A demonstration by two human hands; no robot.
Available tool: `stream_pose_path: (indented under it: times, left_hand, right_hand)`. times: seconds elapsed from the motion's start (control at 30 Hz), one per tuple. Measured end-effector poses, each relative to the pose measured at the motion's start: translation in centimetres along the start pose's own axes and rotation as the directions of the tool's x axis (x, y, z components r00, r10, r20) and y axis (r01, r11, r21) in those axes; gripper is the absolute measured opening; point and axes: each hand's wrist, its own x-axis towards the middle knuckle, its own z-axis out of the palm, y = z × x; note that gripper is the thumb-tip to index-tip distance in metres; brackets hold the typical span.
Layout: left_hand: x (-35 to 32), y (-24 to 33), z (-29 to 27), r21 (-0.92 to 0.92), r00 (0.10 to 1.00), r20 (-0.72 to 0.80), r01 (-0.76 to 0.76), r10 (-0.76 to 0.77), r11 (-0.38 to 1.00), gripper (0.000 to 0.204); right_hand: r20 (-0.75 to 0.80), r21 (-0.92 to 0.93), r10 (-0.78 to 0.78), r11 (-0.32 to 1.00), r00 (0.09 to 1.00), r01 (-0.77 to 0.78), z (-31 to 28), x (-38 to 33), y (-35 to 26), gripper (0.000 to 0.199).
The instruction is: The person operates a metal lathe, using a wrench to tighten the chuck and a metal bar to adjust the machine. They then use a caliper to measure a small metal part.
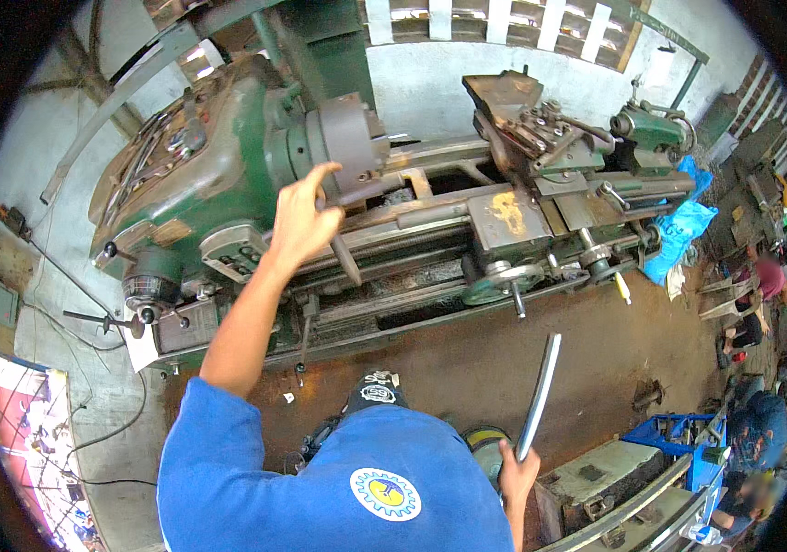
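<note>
Workshop floor, brown and oily. Right hand [517, 465] clamped on a steel bar [539, 397], held upright nearest the body. Left hand [306, 219], fingers spread, touches the lathe [228, 175] chuck [349, 138] beyond, apparently readying it; loading calls for open jaws.

Lathe [412, 212] straight ahead, chuck [352, 138] at its left end, carriage [540, 138] toward the right. Left hand [306, 216] just before the chuck — right hand [517, 469] low at right, gripping a metal bar [540, 391].
</note>
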Motion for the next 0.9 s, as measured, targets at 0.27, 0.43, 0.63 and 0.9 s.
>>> stream_pose_path:
  times: [0.27,0.43,0.63,0.9]
  left_hand:
    - [16.5,-6.2,1.6,0.225,0.973,-0.080,0.231,-0.218,0.947,0.065]
    - [19.0,-6.8,4.9,0.325,0.960,-0.021,0.271,-0.279,0.906,0.061]
    - [18.1,-7.3,5.8,0.366,0.952,-0.061,0.302,-0.301,0.880,0.062]
    - [17.3,-3.6,5.9,0.520,0.923,-0.059,0.355,-0.381,0.777,0.060]
  right_hand:
    - [-0.084,-0.192,-0.013,0.981,0.996,-0.003,-1.7,1.1,3.0,0.037]
    - [-0.021,-0.182,-0.153,0.972,0.988,0.147,1.1,8.4,-5.2,0.024]
    - [0.185,-0.026,-0.283,0.956,0.941,0.293,4.3,15.3,-12.8,0.029]
    - [0.520,-0.017,-0.335,0.915,0.786,0.402,2.4,24.5,-13.7,0.026]
